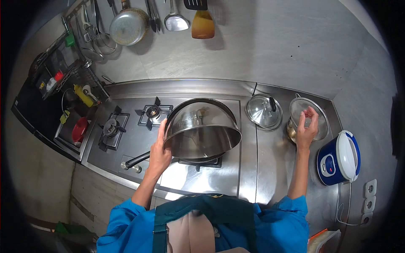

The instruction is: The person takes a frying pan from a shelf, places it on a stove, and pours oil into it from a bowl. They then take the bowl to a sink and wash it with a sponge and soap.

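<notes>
My left hand [160, 151] grips the near left rim of a stainless steel bowl [202, 136], which is tilted over a dark-rimmed frying pan [207, 100]. The pan sits on the right part of the gas stove [202, 185], its black handle [138, 159] pointing left, below my hand. My right hand [307, 128] is raised over a round mesh strainer [321, 121], with thumb and fingertips curled towards each other; whether it touches the strainer's rim cannot be told. Beneath the strainer, a metal bowl [291, 131] shows partly.
A glass lid [262, 110] lies between pan and strainer. A blue and white rice cooker [338, 159] stands at the right, near wall sockets [369, 196]. Two free burners [110, 128] are on the left, beside a red bowl [79, 129]. A saucepan [129, 27] and utensils hang on the wall.
</notes>
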A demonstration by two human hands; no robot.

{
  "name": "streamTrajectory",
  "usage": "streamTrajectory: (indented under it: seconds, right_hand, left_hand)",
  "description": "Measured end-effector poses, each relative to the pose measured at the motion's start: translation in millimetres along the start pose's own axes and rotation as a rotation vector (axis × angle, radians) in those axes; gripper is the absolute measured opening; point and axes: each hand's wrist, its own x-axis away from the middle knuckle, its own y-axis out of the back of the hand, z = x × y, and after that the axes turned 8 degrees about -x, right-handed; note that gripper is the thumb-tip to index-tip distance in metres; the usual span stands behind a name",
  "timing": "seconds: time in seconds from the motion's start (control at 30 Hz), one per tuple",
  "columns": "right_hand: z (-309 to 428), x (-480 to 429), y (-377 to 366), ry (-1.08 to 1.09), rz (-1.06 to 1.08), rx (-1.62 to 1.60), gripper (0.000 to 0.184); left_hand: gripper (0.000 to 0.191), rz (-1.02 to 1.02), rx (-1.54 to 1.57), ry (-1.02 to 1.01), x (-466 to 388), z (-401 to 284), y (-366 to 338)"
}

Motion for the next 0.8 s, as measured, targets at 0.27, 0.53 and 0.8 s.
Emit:
streamTrajectory:
  seconds: [0.27, 0.53, 0.8]
  right_hand:
    - [24, -2, 1, -0.12, -0.063, -0.214, 0.024]
    - [30, 3, -13, -0.26, -0.076, -0.512, 0.027]
    - [95, 30, -19, -0.306, 0.004, -0.63, 0.033]
  left_hand:
    - [0.033, 0.164, 0.269, 0.259, -12, 23, -16]
    - [0.028, 0.236, 1.153, 0.785, -13, 11, 0]
    - [0.029, 0.229, 1.548, 0.686, 25, 39, 69]
